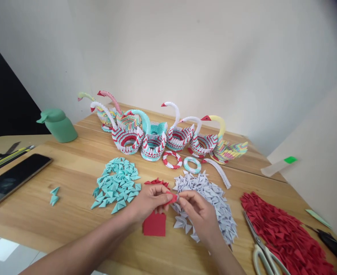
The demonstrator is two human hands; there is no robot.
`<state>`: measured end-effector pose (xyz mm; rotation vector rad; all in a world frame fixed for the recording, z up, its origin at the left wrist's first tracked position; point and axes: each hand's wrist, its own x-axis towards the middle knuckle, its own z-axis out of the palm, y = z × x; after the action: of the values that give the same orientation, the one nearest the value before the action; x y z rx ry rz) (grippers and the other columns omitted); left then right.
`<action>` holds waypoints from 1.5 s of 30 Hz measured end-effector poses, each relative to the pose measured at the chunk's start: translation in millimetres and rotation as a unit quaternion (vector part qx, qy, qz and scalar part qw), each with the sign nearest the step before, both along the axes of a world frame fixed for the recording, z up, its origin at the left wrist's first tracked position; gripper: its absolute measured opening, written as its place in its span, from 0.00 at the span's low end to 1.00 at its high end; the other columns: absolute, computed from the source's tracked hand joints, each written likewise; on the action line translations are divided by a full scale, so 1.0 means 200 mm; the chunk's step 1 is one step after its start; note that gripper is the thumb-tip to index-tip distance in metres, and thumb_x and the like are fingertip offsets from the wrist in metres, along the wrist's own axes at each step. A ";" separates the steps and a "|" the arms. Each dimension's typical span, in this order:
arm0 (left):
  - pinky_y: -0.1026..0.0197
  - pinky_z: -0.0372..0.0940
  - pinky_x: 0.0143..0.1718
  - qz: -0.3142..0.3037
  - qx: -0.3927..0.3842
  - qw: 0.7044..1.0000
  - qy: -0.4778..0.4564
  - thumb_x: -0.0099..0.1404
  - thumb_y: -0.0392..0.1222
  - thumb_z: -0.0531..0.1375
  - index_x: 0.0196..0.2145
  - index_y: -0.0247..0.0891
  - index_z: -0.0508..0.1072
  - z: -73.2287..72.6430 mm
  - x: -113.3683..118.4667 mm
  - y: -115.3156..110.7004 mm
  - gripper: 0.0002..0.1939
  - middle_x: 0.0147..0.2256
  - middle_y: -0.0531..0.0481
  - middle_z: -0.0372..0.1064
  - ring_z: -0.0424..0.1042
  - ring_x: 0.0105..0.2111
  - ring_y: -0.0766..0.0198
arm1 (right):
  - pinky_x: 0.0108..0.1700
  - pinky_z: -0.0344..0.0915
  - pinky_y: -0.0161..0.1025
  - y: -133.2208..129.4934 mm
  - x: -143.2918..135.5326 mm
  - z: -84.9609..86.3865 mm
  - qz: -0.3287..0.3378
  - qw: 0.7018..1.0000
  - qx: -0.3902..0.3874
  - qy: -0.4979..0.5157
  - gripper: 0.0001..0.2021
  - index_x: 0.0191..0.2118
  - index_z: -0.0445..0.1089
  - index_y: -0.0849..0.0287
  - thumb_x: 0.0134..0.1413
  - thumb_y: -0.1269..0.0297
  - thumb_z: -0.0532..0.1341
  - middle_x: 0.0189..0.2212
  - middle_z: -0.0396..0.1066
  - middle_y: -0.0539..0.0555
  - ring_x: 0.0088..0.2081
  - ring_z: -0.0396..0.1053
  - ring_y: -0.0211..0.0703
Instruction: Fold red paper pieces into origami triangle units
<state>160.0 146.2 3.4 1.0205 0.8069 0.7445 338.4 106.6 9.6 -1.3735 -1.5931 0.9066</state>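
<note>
Between my two hands is a small piece of folded red paper (172,198). My left hand (155,196) pinches it between thumb and fingers. The fingertips of my right hand (196,208) are pressed together at its right end. Below my left hand lies a stack of red paper rectangles (154,224). A few folded red pieces (156,182) sit just beyond my fingers. To the left spreads a pile of teal folded paper triangles (118,183); a heap of pale lilac ones (216,198) lies under and beside my right hand.
Several paper swans (153,147) stand along the back, with a red-white ring (172,166), a teal-white ring (192,170) and a white swan neck (218,172) before them. Scissors (261,244) rest by a red triangle pile (288,229). A phone (16,179) and green jug (60,126) are left.
</note>
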 end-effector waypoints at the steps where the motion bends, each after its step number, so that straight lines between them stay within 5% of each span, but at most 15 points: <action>1: 0.68 0.52 0.20 0.000 -0.003 1.000 -0.004 0.54 0.53 0.64 0.26 0.33 0.69 0.00 0.00 0.00 0.18 0.18 0.55 0.66 0.58 0.16 0.74 | 0.34 0.63 0.36 0.00 0.01 0.00 -0.001 0.999 0.026 -0.019 0.08 0.36 0.71 0.57 0.59 0.60 0.58 0.29 0.71 0.52 0.30 0.67 0.41; 8: 0.68 0.52 0.20 -0.015 -0.013 1.000 -0.015 0.52 0.54 0.65 0.25 0.33 0.69 0.00 0.00 -0.01 0.19 0.17 0.55 0.66 0.58 0.16 0.74 | 0.39 0.66 0.39 0.01 0.01 0.01 0.055 0.978 0.181 -0.088 0.06 0.36 0.72 0.54 0.59 0.69 0.58 0.32 0.74 0.53 0.36 0.72 0.44; 19: 0.67 0.52 0.20 -0.044 0.001 0.998 0.038 0.51 0.55 0.64 0.24 0.34 0.67 0.00 0.01 -0.01 0.19 0.16 0.56 0.64 0.57 0.16 0.73 | 0.36 0.67 0.39 0.03 0.06 0.00 0.125 0.957 0.229 -0.125 0.09 0.37 0.74 0.53 0.61 0.70 0.57 0.32 0.74 0.55 0.34 0.71 0.43; 23: 0.67 0.51 0.22 -0.027 0.115 0.986 0.116 0.57 0.47 0.59 0.24 0.35 0.68 0.00 0.01 -0.01 0.12 0.19 0.55 0.63 0.58 0.19 0.71 | 0.36 0.66 0.39 0.05 0.05 -0.02 0.118 0.963 0.197 -0.140 0.09 0.34 0.73 0.54 0.62 0.68 0.55 0.31 0.73 0.54 0.33 0.70 0.44; 30: 0.65 0.55 0.29 -0.010 0.324 0.914 0.245 0.62 0.36 0.53 0.29 0.37 0.72 0.04 0.00 -0.05 0.09 0.26 0.52 0.69 0.64 0.27 0.65 | 0.41 0.63 0.37 0.05 0.03 -0.02 0.067 0.991 0.094 -0.074 0.06 0.31 0.69 0.55 0.59 0.68 0.57 0.33 0.71 0.52 0.37 0.69 0.43; 34: 0.66 0.54 0.27 -0.011 0.321 0.914 0.250 0.62 0.38 0.55 0.30 0.37 0.73 0.04 0.00 -0.05 0.07 0.26 0.51 0.70 0.64 0.26 0.65 | 0.37 0.63 0.36 0.03 0.02 -0.02 0.016 0.999 0.033 -0.019 0.03 0.32 0.69 0.56 0.57 0.66 0.59 0.31 0.70 0.51 0.33 0.68 0.42; 41: 0.66 0.58 0.28 -0.031 0.139 0.986 0.083 0.62 0.45 0.57 0.27 0.34 0.70 -0.02 0.00 -0.01 0.12 0.25 0.50 0.69 0.64 0.25 0.67 | 0.32 0.63 0.34 0.03 0.00 -0.02 0.032 0.992 -0.037 0.114 0.09 0.37 0.66 0.57 0.56 0.57 0.61 0.29 0.66 0.50 0.30 0.65 0.40; 45: 0.67 0.56 0.27 -0.028 0.173 0.978 0.115 0.62 0.42 0.57 0.27 0.34 0.70 -0.01 0.00 -0.01 0.10 0.23 0.52 0.66 0.62 0.24 0.69 | 0.34 0.64 0.34 0.03 0.01 -0.01 0.054 0.992 -0.065 0.097 0.09 0.40 0.69 0.57 0.56 0.59 0.61 0.29 0.66 0.50 0.31 0.66 0.40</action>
<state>159.6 144.2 0.7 1.4574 0.8591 0.7418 339.9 111.8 7.6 -1.2527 -1.4933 1.1900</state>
